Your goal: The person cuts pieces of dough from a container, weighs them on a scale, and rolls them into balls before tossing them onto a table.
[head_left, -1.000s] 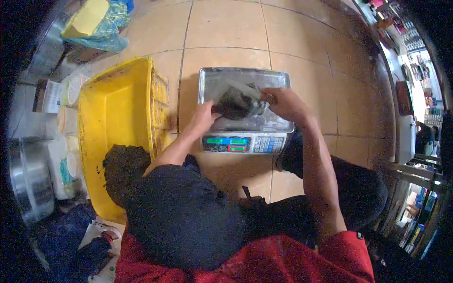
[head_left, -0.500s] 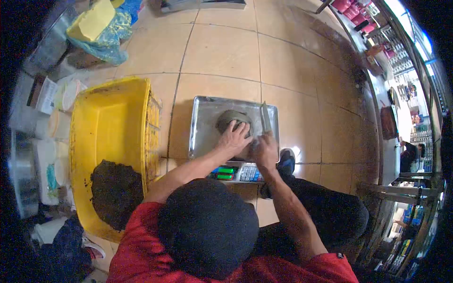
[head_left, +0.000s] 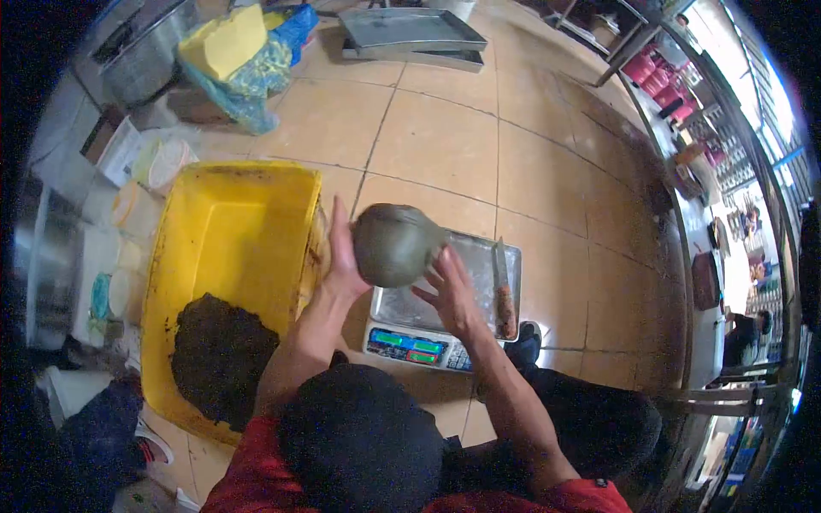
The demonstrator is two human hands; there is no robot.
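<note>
A smooth, rounded lump of dark grey-green dough (head_left: 395, 245) is raised above the metal tray (head_left: 395, 305). My left hand (head_left: 344, 256) presses its palm and fingers along the lump's left side. At the lower right of it, my right hand (head_left: 453, 291) cups the lump with spread fingers, the fingertips at its edge. A knife (head_left: 505, 299) with a brown handle lies along the tray's right side, out of my hands. Under the tray is a digital scale (head_left: 410, 346) with lit green displays.
Left of me stands a yellow tub (head_left: 244, 171) with a dark mass of dough (head_left: 224, 363) in it. Stacked metal trays (head_left: 415, 30) lie on the floor ahead. A yellow block (head_left: 227, 43) sits on blue plastic at upper left. Shelving (head_left: 718, 393) runs along the right.
The lump has come up off the tray, between my hands. My right hand has let go of the knife, which now lies on the tray. The view has shifted, showing more of the scale.
</note>
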